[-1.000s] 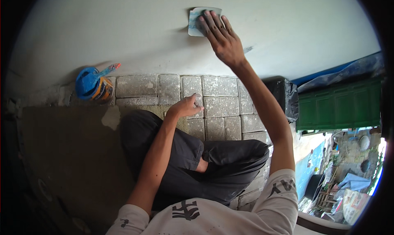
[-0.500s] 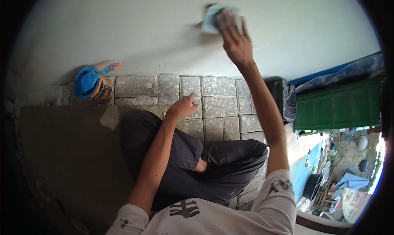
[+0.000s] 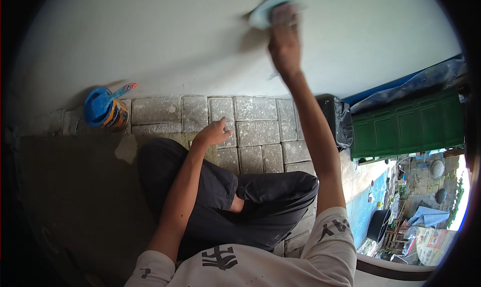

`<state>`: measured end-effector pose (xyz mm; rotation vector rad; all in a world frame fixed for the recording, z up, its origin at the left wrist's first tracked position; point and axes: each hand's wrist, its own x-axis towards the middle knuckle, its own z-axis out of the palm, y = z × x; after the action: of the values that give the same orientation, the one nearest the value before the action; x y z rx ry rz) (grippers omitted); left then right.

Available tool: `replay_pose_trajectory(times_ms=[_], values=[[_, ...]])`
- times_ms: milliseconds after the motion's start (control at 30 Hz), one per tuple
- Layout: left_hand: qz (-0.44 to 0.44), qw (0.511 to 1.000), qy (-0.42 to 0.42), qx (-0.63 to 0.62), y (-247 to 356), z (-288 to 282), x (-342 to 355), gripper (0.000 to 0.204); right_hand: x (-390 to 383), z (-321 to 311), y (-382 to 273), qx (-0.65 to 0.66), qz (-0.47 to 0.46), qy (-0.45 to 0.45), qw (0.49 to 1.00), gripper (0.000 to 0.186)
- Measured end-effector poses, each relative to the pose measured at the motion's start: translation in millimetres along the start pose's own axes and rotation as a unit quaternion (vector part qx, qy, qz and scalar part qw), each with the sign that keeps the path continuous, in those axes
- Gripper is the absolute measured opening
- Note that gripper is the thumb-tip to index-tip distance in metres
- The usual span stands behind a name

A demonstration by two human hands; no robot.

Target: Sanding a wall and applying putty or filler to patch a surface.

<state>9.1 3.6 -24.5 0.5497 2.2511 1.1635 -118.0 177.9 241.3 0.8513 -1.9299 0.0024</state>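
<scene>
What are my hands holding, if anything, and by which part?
The right hand has its fingers over the right part of a pale sandpaper sheet against the wall; blur hides the exact grip. The left hand holds nothing visible.

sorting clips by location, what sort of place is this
Probably a paved outdoor strip, perhaps a porch or yard: block paving meets a pale wall, and a blue cloth lies among daylit clutter at right.
</scene>
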Motion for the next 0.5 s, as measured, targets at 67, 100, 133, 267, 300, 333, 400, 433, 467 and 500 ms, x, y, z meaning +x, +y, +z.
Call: replay_pose_trajectory(times_ms=[67,100,133,267,300,333,400,433,467,500], values=[[-0.009,1.0,0.0,-0.008,-5.0,-2.0,-2.9,0.061,-19.2,10.8,-35.7,0.023,-0.134,-0.155,0.979,0.053],[-0.008,1.0,0.001,-0.006,-4.3,-0.5,-1.7,0.061,-22.9,12.2,-42.2,-0.112,-0.237,-0.17,0.95,0.053],[-0.008,1.0,0.007,-0.007,-3.3,2.0,-0.4,0.061,-20.0,12.4,-32.9,-0.102,-0.25,-0.151,0.951,0.053],[0.008,1.0,-0.028,-0.005,20.1,-10.9,-3.5,0.067,40.0,-27.9,7.6,-0.139,-0.104,-0.042,0.984,0.054],[0.008,1.0,-0.028,-0.003,16.4,-10.6,-2.8,0.067,50.5,-25.2,13.2,-0.145,-0.046,0.035,0.988,0.057],[-0.011,1.0,-0.025,0.001,11.9,-10.3,-4.2,0.067,52.1,-19.7,7.7,-0.11,-0.035,0.034,0.993,0.058],[-0.025,0.999,-0.021,0.006,4.6,-8.6,-3.7,0.067,39.6,-2.4,-12.1,-0.031,-0.05,-0.002,0.998,0.058],[-0.011,1.0,-0.014,-0.002,2.6,-5.6,-4.2,0.067,26.3,-0.7,-18.8,-0.064,-0.115,-0.085,0.988,0.055],[0.001,1.0,-0.007,-0.011,2.9,-4.8,-6.0,0.067,15.9,0.0,-22.8,-0.064,-0.149,-0.1,0.982,0.055],[0.003,1.0,-0.007,-0.01,4.2,-5.3,-3.4,0.067,8.6,1.3,-22.6,-0.063,-0.183,-0.115,0.974,0.055]])
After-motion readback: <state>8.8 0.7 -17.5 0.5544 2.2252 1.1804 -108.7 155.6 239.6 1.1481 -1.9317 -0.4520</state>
